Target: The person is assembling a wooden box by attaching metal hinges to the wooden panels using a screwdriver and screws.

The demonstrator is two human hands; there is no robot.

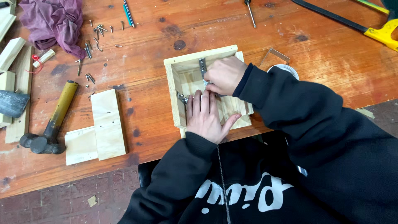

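Wooden box (178, 83) sits mid-surface (145, 54). Left hand (205, 116) lies flat inside, pinning it steady, while the right hand (225, 75) has a pinched grip on a metal bracket (202, 66) against the wall.

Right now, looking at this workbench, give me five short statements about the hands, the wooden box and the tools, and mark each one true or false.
1. Both hands are inside the open wooden box. True: the left hand lies flat on its floor and the right hand works beside a metal bracket on its far wall.
2. The hammer is in the right hand. False: it lies on the table, left of the box, untouched.
3. Loose screws lie scattered near the purple cloth. True.
4. The yellow-handled saw lies inside the box. False: it lies at the table's far right corner.
5. The wooden boards lie stacked on the box. False: they lie on the table beside the hammer.
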